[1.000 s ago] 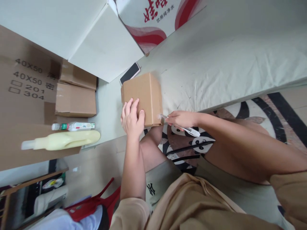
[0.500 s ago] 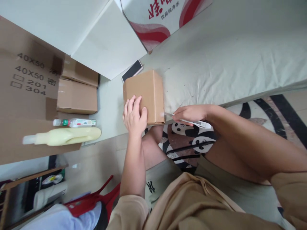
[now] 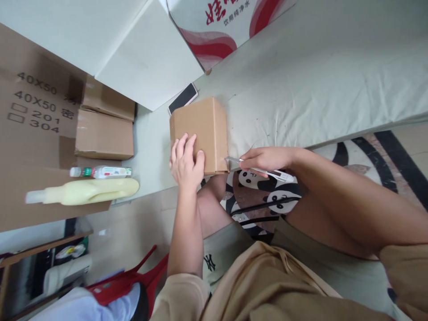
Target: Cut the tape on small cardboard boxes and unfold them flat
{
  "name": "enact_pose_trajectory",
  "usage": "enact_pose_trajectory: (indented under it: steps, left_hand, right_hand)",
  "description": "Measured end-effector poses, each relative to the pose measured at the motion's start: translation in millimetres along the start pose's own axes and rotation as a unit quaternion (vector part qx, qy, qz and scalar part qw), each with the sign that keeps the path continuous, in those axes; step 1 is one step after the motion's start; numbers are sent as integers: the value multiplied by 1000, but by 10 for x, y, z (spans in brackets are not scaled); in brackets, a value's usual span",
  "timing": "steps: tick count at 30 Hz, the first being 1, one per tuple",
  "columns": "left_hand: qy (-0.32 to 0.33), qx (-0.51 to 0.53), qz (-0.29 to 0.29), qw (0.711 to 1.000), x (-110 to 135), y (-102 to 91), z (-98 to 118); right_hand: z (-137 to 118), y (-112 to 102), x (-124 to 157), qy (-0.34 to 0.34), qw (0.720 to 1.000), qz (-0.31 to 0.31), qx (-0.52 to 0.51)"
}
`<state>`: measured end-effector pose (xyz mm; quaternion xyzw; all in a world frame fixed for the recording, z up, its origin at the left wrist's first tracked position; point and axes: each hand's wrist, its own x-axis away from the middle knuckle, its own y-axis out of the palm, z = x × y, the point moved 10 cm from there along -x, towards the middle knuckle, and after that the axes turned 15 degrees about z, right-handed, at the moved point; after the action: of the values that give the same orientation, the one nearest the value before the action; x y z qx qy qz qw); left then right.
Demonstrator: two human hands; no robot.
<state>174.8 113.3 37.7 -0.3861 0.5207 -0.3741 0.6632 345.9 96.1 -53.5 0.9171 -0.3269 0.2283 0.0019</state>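
A small brown cardboard box (image 3: 203, 127) stands at the near edge of a pale cloth-covered surface (image 3: 301, 89). My left hand (image 3: 185, 162) lies flat on its near left corner, fingers spread over the top. My right hand (image 3: 264, 158) is closed on a white utility knife (image 3: 261, 170), whose blade tip touches the box's lower right edge.
A black phone (image 3: 182, 98) lies just behind the box. To the left are two more brown boxes (image 3: 103, 133), a water bottle (image 3: 100, 172), a pale yellow jug (image 3: 83, 191) and printed cardboard. A red-and-white carton (image 3: 217, 26) and white boxes stand behind. A red chair (image 3: 127, 281) is at the bottom left.
My right hand has levelled the knife and drawn back a little to the right, the blade still at the box's lower right edge. My left hand stays on the box.
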Motion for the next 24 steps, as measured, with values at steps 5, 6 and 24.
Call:
enact_pose_trajectory:
  steps: [5,6,24]
  left_hand:
    - [-9,-7,-11,1000,7,9,-4]
    - [-10,-9,-13,1000,8,11,-7]
    - [-12,2,-6,1000,10,2,-11]
  right_hand:
    - [47,-15,-17,6,999,-5,46]
    - [57,-21,-29,7,999,-2,47]
    - [102,13,-84,15,999,10,36]
